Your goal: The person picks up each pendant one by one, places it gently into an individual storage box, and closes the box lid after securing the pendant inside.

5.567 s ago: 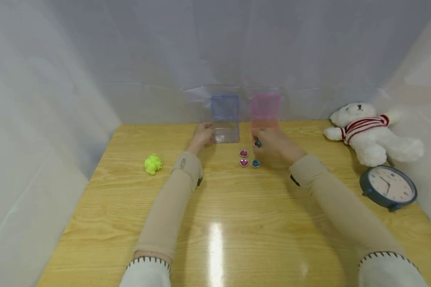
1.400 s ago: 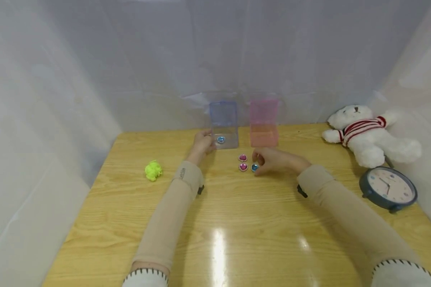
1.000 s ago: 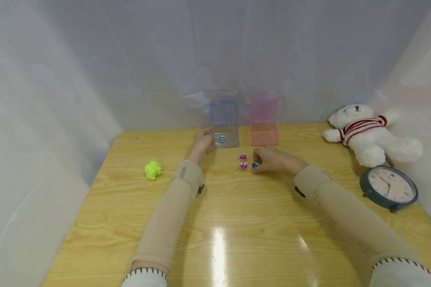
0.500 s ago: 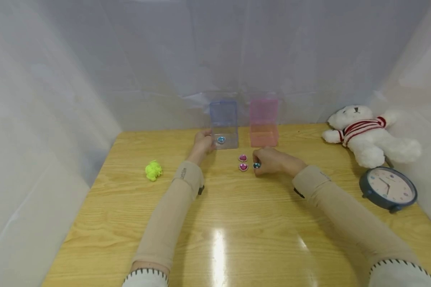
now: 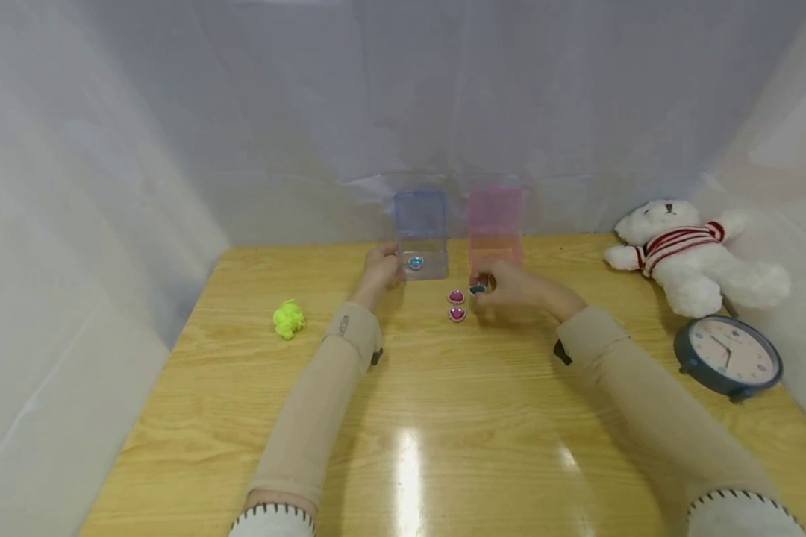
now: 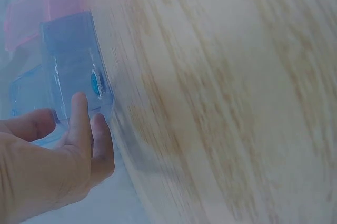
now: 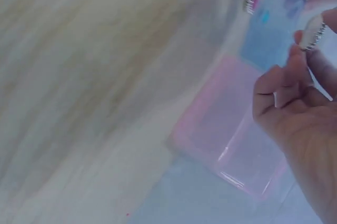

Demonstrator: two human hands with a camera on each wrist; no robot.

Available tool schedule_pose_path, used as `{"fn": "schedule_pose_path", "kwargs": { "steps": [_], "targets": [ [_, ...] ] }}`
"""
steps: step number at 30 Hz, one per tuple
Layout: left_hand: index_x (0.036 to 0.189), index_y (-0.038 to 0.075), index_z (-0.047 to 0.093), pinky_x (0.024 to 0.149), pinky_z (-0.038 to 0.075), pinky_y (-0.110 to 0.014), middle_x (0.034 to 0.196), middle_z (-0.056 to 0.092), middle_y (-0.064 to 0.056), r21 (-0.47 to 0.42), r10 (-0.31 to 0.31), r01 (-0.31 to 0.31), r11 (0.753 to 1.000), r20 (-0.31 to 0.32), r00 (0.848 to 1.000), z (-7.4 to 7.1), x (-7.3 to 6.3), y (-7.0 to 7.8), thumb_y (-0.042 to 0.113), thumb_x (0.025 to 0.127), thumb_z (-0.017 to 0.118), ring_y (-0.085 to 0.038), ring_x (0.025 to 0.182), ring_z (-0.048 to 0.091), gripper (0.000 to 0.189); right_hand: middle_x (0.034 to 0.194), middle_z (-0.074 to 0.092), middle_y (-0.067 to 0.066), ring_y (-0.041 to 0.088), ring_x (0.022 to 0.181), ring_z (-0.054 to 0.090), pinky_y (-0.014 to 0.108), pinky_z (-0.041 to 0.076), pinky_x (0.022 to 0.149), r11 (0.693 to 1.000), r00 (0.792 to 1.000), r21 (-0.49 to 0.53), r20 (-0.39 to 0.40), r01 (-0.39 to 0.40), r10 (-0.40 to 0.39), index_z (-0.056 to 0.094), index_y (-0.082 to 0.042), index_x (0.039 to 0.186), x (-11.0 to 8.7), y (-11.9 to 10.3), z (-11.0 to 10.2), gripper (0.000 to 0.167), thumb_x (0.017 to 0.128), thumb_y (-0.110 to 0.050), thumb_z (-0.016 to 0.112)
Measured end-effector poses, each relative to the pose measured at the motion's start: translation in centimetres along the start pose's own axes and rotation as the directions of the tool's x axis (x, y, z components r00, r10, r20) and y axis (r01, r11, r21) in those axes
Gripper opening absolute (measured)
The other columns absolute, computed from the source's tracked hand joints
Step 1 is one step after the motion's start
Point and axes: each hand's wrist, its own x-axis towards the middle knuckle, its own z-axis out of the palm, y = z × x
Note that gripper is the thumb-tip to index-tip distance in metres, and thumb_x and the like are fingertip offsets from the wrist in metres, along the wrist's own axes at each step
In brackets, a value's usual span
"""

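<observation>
My left hand [image 5: 380,270] rests at the left side of the lidded clear blue plastic box [image 6: 68,45], its fingers loosely extended and touching the corner. A blue gem [image 5: 416,262] with a silver rim lies inside that box. My right hand [image 5: 510,287] pinches another blue gem [image 5: 478,289] between thumb and fingertips, just in front of the pink plastic box [image 5: 495,250]. In the right wrist view, this held gem [image 7: 315,33] shows its pale back and beaded edge. Two pink heart-shaped gems [image 5: 456,297] lie on the table left of the right hand. Both boxes have raised lids.
A fuzzy neon yellow object [image 5: 288,319] lies at the left of the wooden table [image 5: 403,388]. At the right are a white teddy bear [image 5: 692,257] in a striped sweater and a dark blue clock [image 5: 728,354]. A pale curtain [image 5: 309,112] hangs behind.
The blue gem first held now lies in the blue box. My right hand has picked the other blue gem off the table and moved it slightly back. My left hand stays beside the box.
</observation>
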Motion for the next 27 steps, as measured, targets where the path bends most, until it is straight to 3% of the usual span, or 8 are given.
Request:
{"fn": "schedule_pose_path", "kwargs": {
  "steps": [3, 6, 15, 21, 24, 27],
  "targets": [
    [0.159, -0.002, 0.039, 0.118, 0.051, -0.048, 0.162, 0.045, -0.025, 0.009, 0.002, -0.001, 1.000, -0.001, 1.000, 0.1, -0.1, 0.2, -0.002, 0.107, 0.042, -0.043, 0.137, 0.057, 0.053, 0.088, 0.066, 0.007, 0.015, 0.075, 0.052, 0.023, 0.044, 0.067, 0.996, 0.992, 0.008, -0.090, 0.093, -0.092, 0.070, -0.003, 0.100, 0.7, -0.1, -0.7, 0.013, 0.087, -0.002, 0.070],
    [0.159, -0.001, 0.039, 0.118, 0.051, -0.047, 0.161, 0.046, -0.024, 0.010, -0.002, 0.002, 1.000, -0.005, 1.000, 0.1, -0.3, 0.3, -0.002, 0.106, 0.042, -0.043, 0.137, 0.057, 0.053, 0.089, 0.068, 0.010, 0.014, 0.076, 0.054, 0.020, 0.045, 0.067, 0.991, 0.980, 0.031, -0.160, 0.127, -0.120, 0.072, 0.000, 0.105, 1.3, -0.1, -1.1, 0.016, 0.089, -0.003, 0.070],
    [0.160, 0.001, 0.040, 0.118, 0.051, -0.047, 0.156, 0.050, -0.025, -0.036, -0.024, 0.024, 0.999, -0.019, 1.000, 0.2, -0.5, 0.3, -0.006, 0.104, 0.043, -0.039, 0.130, 0.057, 0.056, 0.098, 0.068, 0.011, 0.017, 0.087, 0.062, 0.024, 0.057, 0.078, 0.998, 0.974, 0.050, -0.224, 0.042, -0.029, 0.075, -0.003, 0.115, 3.2, -0.1, -1.1, 0.025, 0.091, -0.011, 0.074],
    [0.160, 0.002, 0.040, 0.106, 0.055, -0.042, 0.154, 0.051, -0.025, -0.033, -0.010, 0.009, 0.999, -0.035, 0.999, 0.4, -0.5, 0.2, -0.009, 0.101, 0.043, -0.027, 0.103, 0.058, 0.060, 0.100, 0.065, 0.010, 0.020, 0.086, 0.057, 0.030, 0.049, 0.074, 1.000, 0.960, 0.022, -0.280, -0.005, 0.011, 0.075, -0.009, 0.118, 4.6, -0.5, -0.9, 0.028, 0.093, -0.022, 0.074],
    [0.160, 0.002, 0.041, 0.095, 0.057, -0.036, 0.153, 0.052, -0.025, -0.038, -0.006, 0.004, 0.999, -0.044, 0.999, 0.5, -0.4, 0.1, -0.011, 0.099, 0.043, -0.022, 0.093, 0.056, 0.062, 0.100, 0.064, 0.009, 0.021, 0.086, 0.055, 0.031, 0.046, 0.074, 1.000, 0.964, 0.011, -0.265, -0.019, 0.021, 0.074, -0.007, 0.119, 5.3, -0.6, -0.8, 0.029, 0.095, -0.022, 0.073],
    [0.159, 0.001, 0.041, 0.093, 0.056, -0.035, 0.152, 0.052, -0.026, -0.044, 0.001, -0.003, 0.999, -0.048, 0.999, 0.7, -0.3, 0.1, -0.010, 0.098, 0.044, -0.020, 0.089, 0.055, 0.062, 0.102, 0.065, 0.010, 0.021, 0.087, 0.055, 0.031, 0.047, 0.074, 1.000, 0.971, -0.020, -0.239, -0.019, 0.014, 0.073, -0.006, 0.121, 6.1, -0.4, -0.6, 0.029, 0.095, -0.018, 0.072]
  ]
}}
